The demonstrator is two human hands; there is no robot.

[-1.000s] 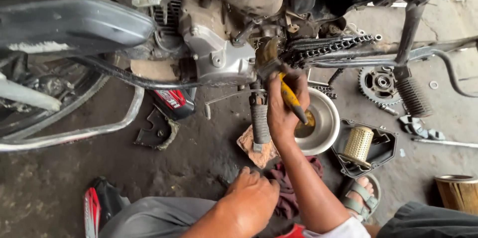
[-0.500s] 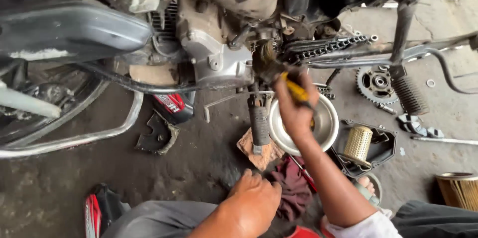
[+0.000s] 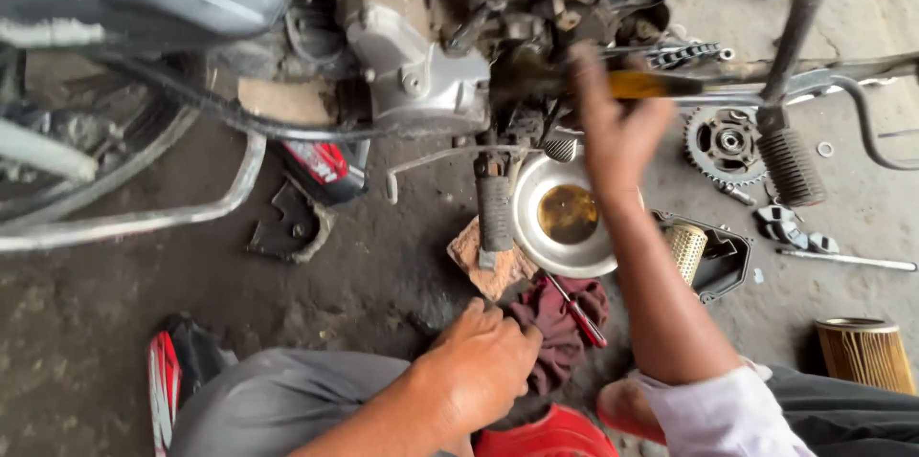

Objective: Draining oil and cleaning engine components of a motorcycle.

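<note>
A single head-worn camera looks steeply down and forward, from close range, at a motorcycle engine [image 3: 412,74] low over a concrete floor [image 3: 383,266]. The engine fills the upper frame; nearer the wearer than the engine, their knees and forearms enter from the bottom edge. No second view exists.

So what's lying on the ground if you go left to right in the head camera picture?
Black cover piece → metal bowl → gear sprocket → round yellow filter.
</note>
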